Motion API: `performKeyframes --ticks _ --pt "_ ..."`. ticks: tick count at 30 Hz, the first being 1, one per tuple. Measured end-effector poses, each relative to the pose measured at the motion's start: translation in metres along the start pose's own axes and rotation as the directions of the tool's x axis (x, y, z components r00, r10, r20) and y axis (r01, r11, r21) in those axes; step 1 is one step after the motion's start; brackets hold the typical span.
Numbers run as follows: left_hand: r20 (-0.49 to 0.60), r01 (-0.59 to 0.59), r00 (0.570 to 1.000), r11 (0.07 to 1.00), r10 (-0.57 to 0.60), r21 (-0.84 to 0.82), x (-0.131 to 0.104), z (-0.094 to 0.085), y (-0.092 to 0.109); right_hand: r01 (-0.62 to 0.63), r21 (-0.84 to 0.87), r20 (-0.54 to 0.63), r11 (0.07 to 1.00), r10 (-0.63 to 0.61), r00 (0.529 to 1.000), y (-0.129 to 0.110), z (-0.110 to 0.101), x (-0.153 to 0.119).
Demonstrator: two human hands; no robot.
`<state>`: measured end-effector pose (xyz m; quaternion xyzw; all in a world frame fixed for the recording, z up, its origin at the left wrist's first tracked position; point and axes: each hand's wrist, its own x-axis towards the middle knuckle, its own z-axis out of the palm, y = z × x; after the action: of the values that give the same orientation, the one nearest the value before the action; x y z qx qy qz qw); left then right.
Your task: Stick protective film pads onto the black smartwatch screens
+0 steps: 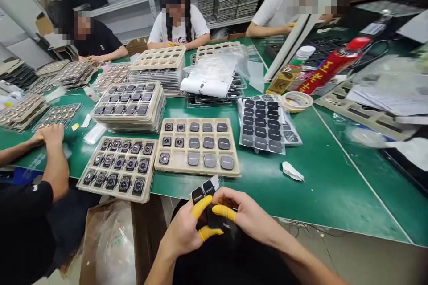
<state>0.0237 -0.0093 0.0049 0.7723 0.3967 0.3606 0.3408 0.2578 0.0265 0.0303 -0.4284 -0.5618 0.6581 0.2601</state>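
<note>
Item under inspection: a small dark piece (213, 218), located between my hands before the near table edge. My left hand (183, 229) grips it between yellow-sheathed thumb and finger; my right hand (250, 216) closes on it from the other side. Its outline, largely covered by my fingers, appears squarish. Just beyond protrude two black rounded-square labels (198, 194) with pale lettering. On the green tabletop (334, 191) ahead lies a beige moulded tray (179, 159) of grey-faced and dark square units. Right of it, apart, lies a sheet of black rounded labels (261, 120).
</note>
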Motion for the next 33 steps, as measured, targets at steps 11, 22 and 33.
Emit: performKeyframes --ticks 11,22,33 --pt "-0.174 -0.027 0.984 0.998 0.037 0.060 -0.004 0.010 -0.047 0.147 -0.230 -0.123 0.962 -0.179 0.976 0.002 -0.006 0.007" --pt "-0.056 0.073 0.996 0.997 -0.074 -0.029 0.044 0.036 -0.044 0.225 -0.632 -0.274 0.742 -0.486 0.830 0.007 -0.045 -0.049" --pt "0.018 0.604 0.708 0.592 -0.706 -0.534 0.020 0.032 -0.055 -0.518 -0.252 -0.933 0.818 -0.063 0.354 0.012 -0.399 -0.082"
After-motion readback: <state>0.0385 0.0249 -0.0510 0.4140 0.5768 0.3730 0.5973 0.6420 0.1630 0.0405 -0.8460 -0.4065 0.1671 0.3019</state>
